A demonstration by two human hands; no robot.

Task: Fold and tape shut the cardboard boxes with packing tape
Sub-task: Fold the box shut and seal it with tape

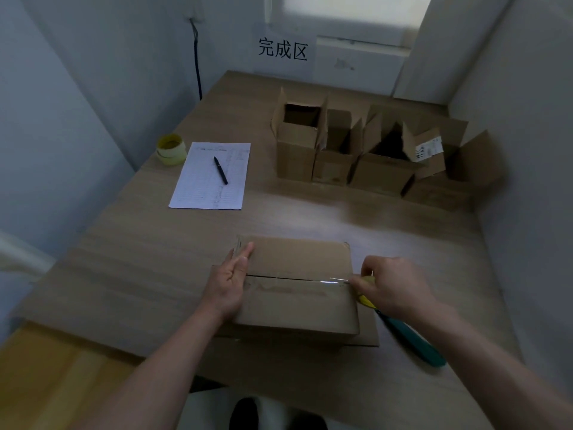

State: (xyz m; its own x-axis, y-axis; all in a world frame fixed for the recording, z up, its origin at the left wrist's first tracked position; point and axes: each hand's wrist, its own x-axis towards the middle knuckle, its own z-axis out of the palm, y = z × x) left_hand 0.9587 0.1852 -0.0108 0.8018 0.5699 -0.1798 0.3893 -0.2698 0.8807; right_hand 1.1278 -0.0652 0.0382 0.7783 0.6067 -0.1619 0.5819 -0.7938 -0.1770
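I see the closed cardboard box [297, 287] near the front edge of the counter [124, 274], sitting on a flat sheet of cardboard [369, 333]. Flaps are folded shut, seam runs left-right across the top, with a glossy clear tape strip [325, 281] along it.

Left hand [228, 282]: fingers straight, flat against the box's left side, bracing it. Grip apart, nothing pinched.

Right hand [393, 288]: at the box's right edge, fingers curled round a yellow tape roll [366, 301], mostly hidden under the hand. Grip clamped on it. The tape strip runs from the seam to that hand.

Teal handled tool [409, 339] lies just right of the box, slanting toward the front edge, partly under the right forearm. I can't tell what it is.

Around:
- Row of open cardboard boxes [366, 150] at the far right of the counter, flaps up, packed side by side. One flap carries a white label [429, 148].
- White printed sheet [210, 176] at mid-left, black pen [220, 170] lying on it diagonally.
- Stack of yellowish tape rolls [170, 149] just left of the sheet, by the wall.
- Paper sign [283, 51] with dark characters on the back wall; black cable [197, 63] hanging down the wall left of it.

Nothing sits between the hands and the box. Open boxes are well apart from it, across bare counter.

Surfaces: counter is matte wood-grain laminate, cardboard is plain brown, walls pale grey. Light is dim, edges soft.
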